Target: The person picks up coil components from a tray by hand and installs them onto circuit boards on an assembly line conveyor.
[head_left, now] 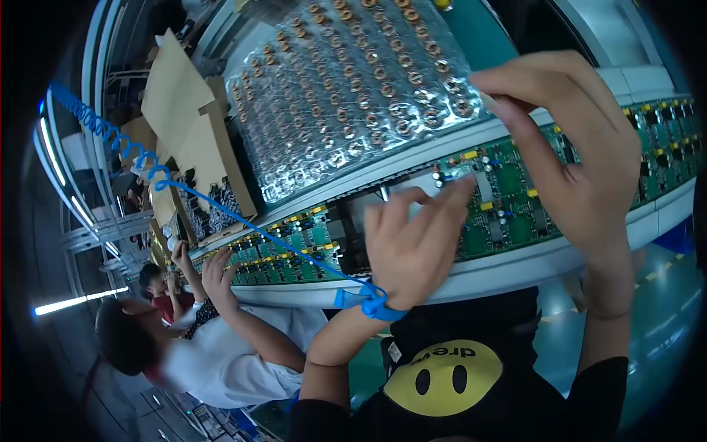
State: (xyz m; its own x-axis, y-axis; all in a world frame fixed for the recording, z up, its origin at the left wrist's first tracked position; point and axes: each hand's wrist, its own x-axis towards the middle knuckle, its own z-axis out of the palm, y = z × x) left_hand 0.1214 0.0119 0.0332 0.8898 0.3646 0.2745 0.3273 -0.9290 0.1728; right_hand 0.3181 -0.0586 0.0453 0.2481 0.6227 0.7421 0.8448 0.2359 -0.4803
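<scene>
My left hand (412, 239) reaches over the green circuit boards (515, 223), its fingertips close to small parts near the board's upper left corner; whether it grips one is hidden. A blue wrist strap (368, 303) with a coiled cord circles that wrist. My right hand (578, 140) is raised at the lower right corner of a plastic-covered tray (353, 88) of copper-coloured ring parts. Its thumb and index finger are pinched together; anything between them is too small to make out.
A conveyor rail (560, 254) runs across in front of my body, with more boards (287, 243) to the left. Open cardboard boxes (195, 140) stand beyond the tray. A co-worker in white (228, 361) sits at the left, hands raised near the line, with another person farther off.
</scene>
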